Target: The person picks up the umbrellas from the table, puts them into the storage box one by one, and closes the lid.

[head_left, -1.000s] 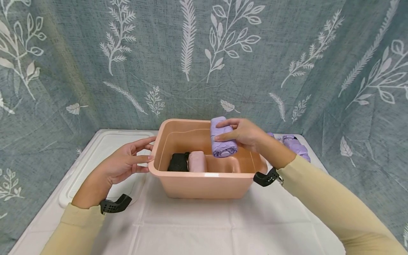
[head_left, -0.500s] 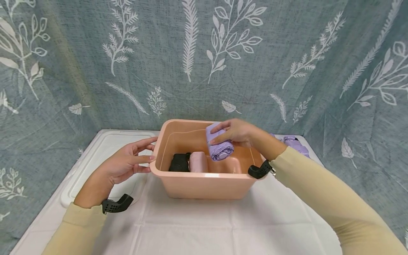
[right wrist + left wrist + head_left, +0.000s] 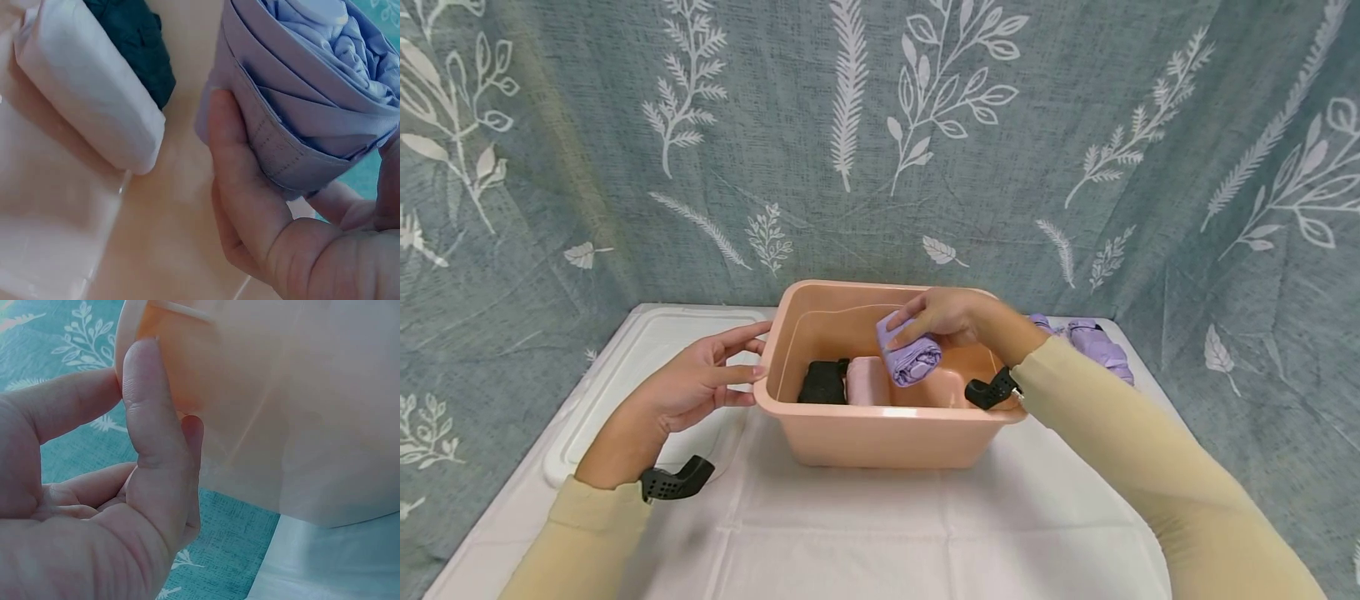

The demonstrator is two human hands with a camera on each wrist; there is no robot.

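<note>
My right hand (image 3: 951,315) grips a tightly rolled lavender fabric bundle (image 3: 913,363), holding it tilted over the inside of a peach plastic bin (image 3: 887,442). Pleats, a stitched band and a white disc in one end of the lavender bundle (image 3: 306,119) show in the right wrist view. My left hand (image 3: 700,379) pinches the bin's left rim, its thumb (image 3: 150,394) along the edge. Inside the bin, a black bundle (image 3: 822,383) lies at the left with a pink bundle (image 3: 867,382) beside it.
More lavender bundles (image 3: 1101,346) lie on the white-covered table (image 3: 850,533) at the back right, partly behind my right arm. A white lid (image 3: 617,375) lies flat left of the bin. A patterned blue-green curtain (image 3: 805,150) hangs close behind the bin.
My right hand has moved left and down with the lavender bundle, which is now lower, more tilted and closer to the pink bundle. The left hand has stayed at the bin's rim.
</note>
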